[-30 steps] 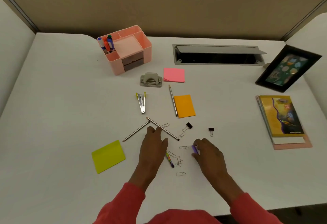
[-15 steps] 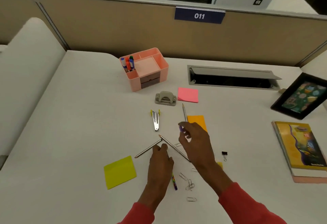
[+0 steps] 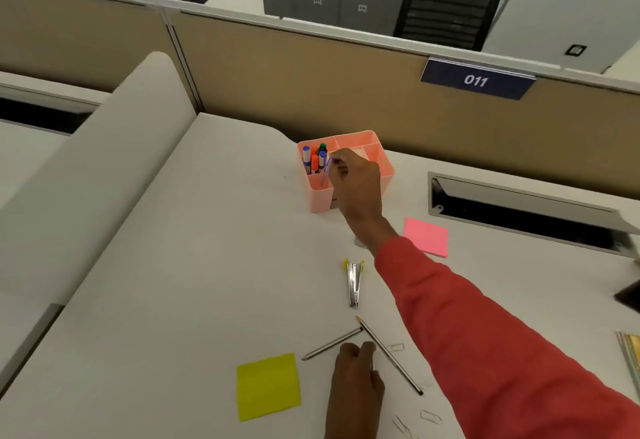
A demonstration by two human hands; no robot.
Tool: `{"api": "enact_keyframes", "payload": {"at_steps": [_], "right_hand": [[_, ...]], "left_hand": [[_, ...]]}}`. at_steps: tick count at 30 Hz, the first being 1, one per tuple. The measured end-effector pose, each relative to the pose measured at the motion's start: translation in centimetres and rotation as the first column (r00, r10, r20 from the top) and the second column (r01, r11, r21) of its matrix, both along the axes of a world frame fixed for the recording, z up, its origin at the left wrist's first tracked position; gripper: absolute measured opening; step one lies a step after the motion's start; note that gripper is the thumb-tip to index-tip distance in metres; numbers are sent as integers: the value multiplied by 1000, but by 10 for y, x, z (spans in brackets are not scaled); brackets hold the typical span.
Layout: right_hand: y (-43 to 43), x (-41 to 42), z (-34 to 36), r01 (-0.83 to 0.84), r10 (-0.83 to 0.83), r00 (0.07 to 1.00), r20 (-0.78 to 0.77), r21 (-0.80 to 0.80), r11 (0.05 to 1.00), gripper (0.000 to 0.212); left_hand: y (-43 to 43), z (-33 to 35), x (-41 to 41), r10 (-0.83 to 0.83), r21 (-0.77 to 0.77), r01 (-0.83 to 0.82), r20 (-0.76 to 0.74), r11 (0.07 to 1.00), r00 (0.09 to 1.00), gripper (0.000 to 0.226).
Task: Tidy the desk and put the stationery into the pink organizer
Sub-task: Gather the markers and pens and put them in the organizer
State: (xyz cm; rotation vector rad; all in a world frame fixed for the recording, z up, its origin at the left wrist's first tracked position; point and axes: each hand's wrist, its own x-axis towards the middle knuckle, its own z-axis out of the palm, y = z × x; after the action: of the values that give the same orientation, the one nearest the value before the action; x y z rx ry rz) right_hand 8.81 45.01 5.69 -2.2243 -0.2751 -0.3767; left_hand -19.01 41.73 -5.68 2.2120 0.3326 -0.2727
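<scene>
**Right hand (image 3: 356,178) has moved from mid-surface to the pink organizer (image 3: 318,197), carrying the purple pen (image 3: 328,165).**

The right hand's fingertips pinch the pen over the organizer's front-left compartment, just beside the markers (image 3: 314,159) already standing in it; the pen is not yet released. The left hand (image 3: 355,372) has stayed well short of the organizer on the person's side, resting on the surface with loosely bent fingers and gripping nothing. Progress is judged early. Items still outside the organizer (all on its near side):
- two pencils (image 3: 332,343) at the left hand's fingertips
- a silver tool with yellow tips (image 3: 354,282)
- a pink sticky pad (image 3: 426,237)
- a yellow sticky pad (image 3: 267,386)
- paper clips (image 3: 429,416)
</scene>
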Motion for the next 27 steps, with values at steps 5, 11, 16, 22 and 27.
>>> {"api": "enact_keyframes", "payload": {"at_steps": [5,11,16,22,27], "right_hand": [[4,14,-27,-15,-9,995,-96,-244,970,22],[-4,8,-16,-8,-12,985,-170,-121,993,35],[-41,-56,-1,-90,73,975,-210,-71,993,21],[-82,-137,-2,-321,298,795,-528,51,946,17],[-82,-136,8,-249,264,866,-425,93,964,25]], "left_hand": [[5,-5,5,31,-77,-26,54,997,998,53],[14,-4,13,217,-223,-183,138,957,966,76],[28,40,32,388,-394,-301,164,868,907,55],[50,76,62,484,-386,-371,252,844,838,51],[58,86,76,457,-344,-346,332,873,825,52]]}}
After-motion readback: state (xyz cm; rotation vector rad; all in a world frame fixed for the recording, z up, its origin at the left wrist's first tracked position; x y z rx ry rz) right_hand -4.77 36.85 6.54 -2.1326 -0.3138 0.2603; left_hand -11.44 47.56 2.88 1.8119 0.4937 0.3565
